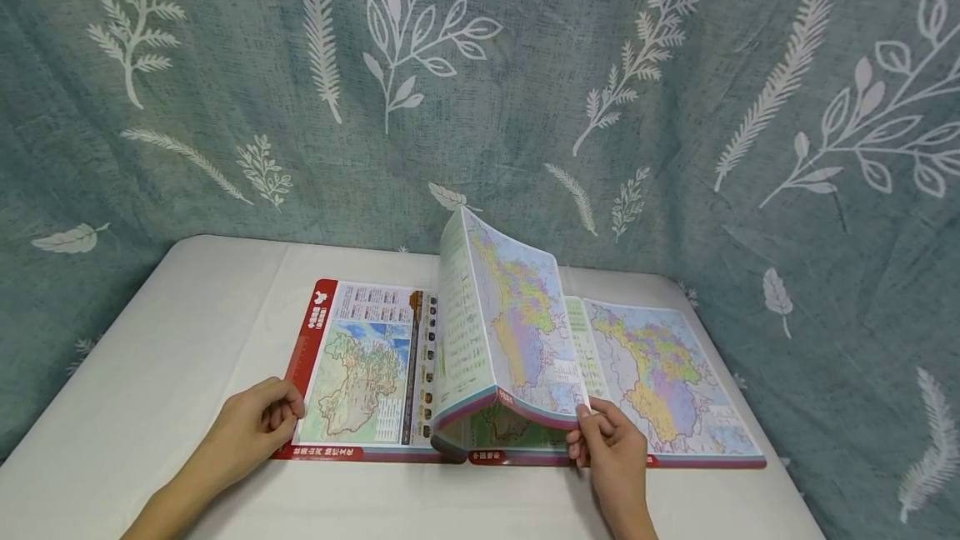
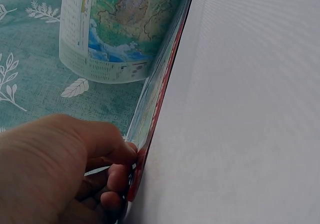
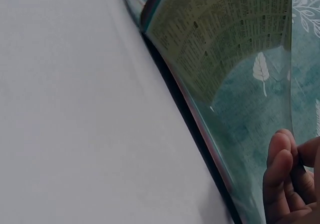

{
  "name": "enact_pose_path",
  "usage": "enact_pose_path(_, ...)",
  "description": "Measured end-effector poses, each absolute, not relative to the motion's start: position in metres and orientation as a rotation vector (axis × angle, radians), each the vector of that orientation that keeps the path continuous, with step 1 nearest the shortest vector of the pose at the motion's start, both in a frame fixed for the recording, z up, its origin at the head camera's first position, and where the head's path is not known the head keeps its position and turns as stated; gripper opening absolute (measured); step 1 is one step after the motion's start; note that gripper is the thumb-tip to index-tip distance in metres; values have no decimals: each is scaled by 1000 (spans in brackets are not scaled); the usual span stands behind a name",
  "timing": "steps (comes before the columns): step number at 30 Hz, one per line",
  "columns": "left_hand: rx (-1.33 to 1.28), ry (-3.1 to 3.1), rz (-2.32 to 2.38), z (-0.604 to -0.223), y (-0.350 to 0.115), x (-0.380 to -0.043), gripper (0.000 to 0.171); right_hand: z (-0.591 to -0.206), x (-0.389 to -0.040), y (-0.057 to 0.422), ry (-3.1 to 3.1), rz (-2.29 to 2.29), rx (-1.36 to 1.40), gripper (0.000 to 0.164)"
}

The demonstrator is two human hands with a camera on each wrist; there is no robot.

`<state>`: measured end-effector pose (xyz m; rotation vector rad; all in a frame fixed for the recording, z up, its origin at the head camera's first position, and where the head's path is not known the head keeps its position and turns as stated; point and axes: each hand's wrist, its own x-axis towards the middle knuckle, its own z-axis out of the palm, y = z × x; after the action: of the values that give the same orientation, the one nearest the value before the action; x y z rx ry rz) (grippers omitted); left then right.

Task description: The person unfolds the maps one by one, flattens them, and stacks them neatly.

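A large glossy map booklet (image 1: 360, 386) lies spread across the table, with coloured maps and red strips along its edges. My left hand (image 1: 251, 423) pinches its lower left corner; in the left wrist view, the thumb and curled fingers (image 2: 119, 176) meet at the red edge. Toward the right, my right hand (image 1: 615, 444) pinches the lower corner of a raised page (image 1: 525, 315). That page bends upward from the middle and shows a pastel map. In the right wrist view, the fingertips (image 3: 280, 161) hold the page's edge. Part of the map beneath is hidden by the raised page.
The booklet's right panel (image 1: 667, 377) lies flat beneath and beyond the right hand. A white cloth covers the table (image 1: 187, 315). Behind it hangs a teal curtain (image 1: 525, 90) with white leaf patterns, close to the table's back edge.
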<state>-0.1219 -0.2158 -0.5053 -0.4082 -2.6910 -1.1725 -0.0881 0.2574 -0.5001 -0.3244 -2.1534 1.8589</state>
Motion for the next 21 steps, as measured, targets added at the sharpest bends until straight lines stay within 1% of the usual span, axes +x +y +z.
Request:
enact_pose_path(12, -434, -2670, -1163, -506, -217, -121, 32, -498, -87, 281, -2095, 1810, -419, 27)
enact_pose_path(21, -420, -2686, -1169, -504, -216, -121, 32, -495, -84, 303, -2019, 1769, -466, 27)
